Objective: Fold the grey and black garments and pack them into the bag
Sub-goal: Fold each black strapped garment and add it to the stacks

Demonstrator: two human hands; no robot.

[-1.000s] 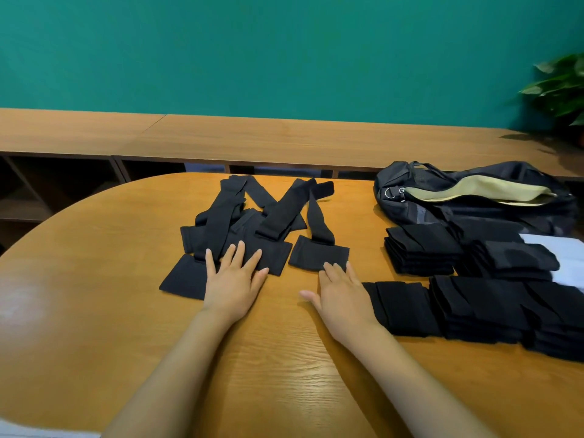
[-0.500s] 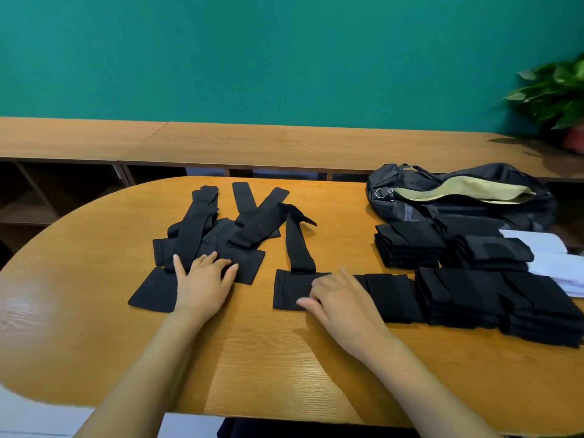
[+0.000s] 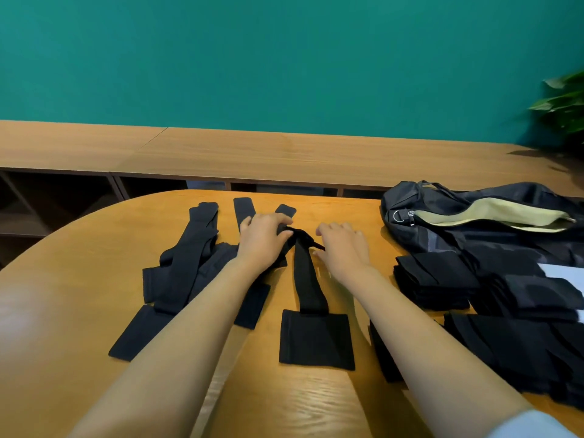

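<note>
— How many pieces are being handled?

— One black garment (image 3: 311,295): a long narrow strap of matte cloth ending in a flat rectangular pad, lying mid-tabletop (image 3: 79,295). Two hands are on it. The left hand (image 3: 264,235) grips its bunched far end. The right hand (image 3: 343,245) sits just beside that end with its fingers curled; I can't tell whether it holds anything.

— And the rest?

— One unfolded heap (image 3: 189,263) of similar straps to the left, partly hidden under the left forearm; I can't count the pieces. At least three folded stacks (image 3: 433,279) to the right, the outer ones cut off by the frame edge. Beyond them is one bag (image 3: 474,235), black and soft, gaping to show a pale lining.
</note>
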